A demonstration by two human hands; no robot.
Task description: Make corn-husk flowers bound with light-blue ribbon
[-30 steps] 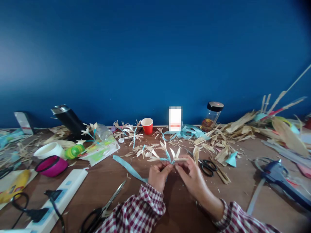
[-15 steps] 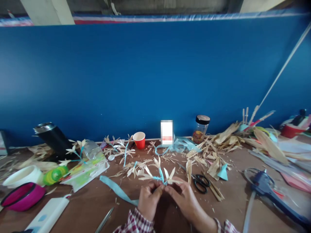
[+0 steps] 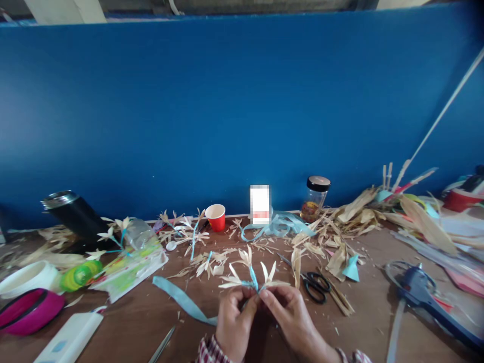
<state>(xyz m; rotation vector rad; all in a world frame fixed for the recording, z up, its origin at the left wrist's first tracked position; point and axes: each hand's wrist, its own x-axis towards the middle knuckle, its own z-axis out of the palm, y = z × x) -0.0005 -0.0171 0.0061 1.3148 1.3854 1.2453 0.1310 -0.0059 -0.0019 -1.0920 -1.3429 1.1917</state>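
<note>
A spray of corn-husk flowers (image 3: pixel 245 256) with pale petals and blue-wrapped stems stands up between my two hands. My left hand (image 3: pixel 235 320) pinches the stem base from the left, thumb against the fingers. From the other side my right hand (image 3: pixel 289 315) grips the same base, its thumb tip close to the left thumb. The fingertips hide the lower stem. A light blue paper strip (image 3: pixel 185 300) lies on the table and runs up to my left wrist; where it ends is hidden.
Black scissors (image 3: pixel 316 287) lie right of my hands, a glue gun (image 3: pixel 418 290) farther right. Tweezers (image 3: pixel 162 344) rest at the front left. A red paper cup (image 3: pixel 215 218), a lidded jar (image 3: pixel 315 199) and a black flask (image 3: pixel 75 217) stand near the blue partition (image 3: pixel 234 111).
The view has tilted down slightly. Both hands still hold the flower spray, which has turned a little and shows its petals more upright. My fingers have shifted slightly at the stem base.
</note>
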